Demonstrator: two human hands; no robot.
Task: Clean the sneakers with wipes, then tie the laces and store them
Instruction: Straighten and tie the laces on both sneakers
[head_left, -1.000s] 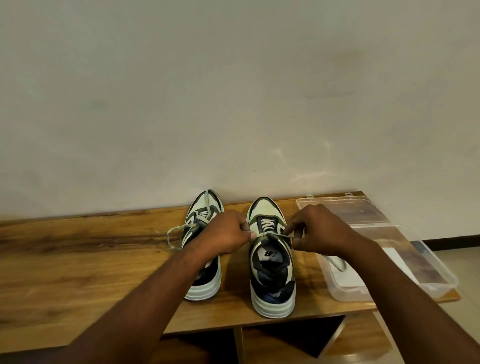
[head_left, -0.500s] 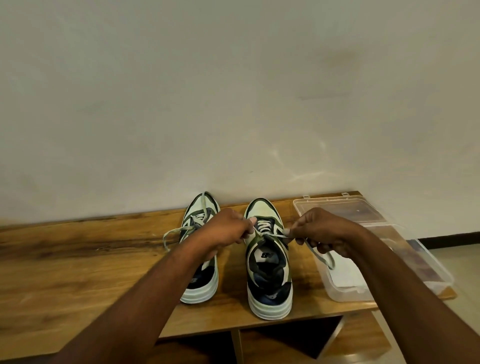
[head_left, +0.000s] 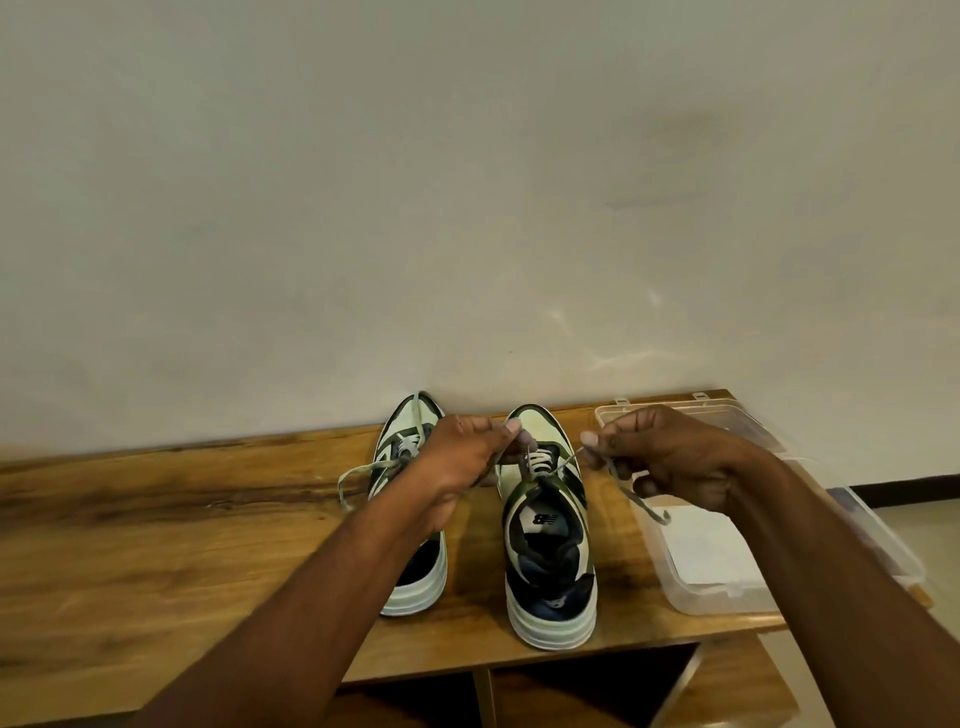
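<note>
Two pale green and dark sneakers stand side by side on a wooden table (head_left: 156, 545), toes toward the wall. My left hand (head_left: 460, 465) pinches one end of the right sneaker's (head_left: 548, 540) lace, just left of its tongue. Right of that shoe, my right hand (head_left: 670, 457) pinches the other lace end (head_left: 636, 501), which hangs down from my fingers. The left sneaker (head_left: 410, 441) is partly hidden behind my left forearm; its lace (head_left: 353, 478) lies loose to the left.
A clear plastic storage box (head_left: 701, 597) sits open at the table's right end, with white wipes (head_left: 711, 556) inside and its lid (head_left: 727, 415) toward the wall. The wall rises right behind the shoes. A lower shelf shows beneath the table.
Both hands have lifted and drawn apart from the right sneaker, pulling its lace ends outward. The loose end now dangles from my right hand.
</note>
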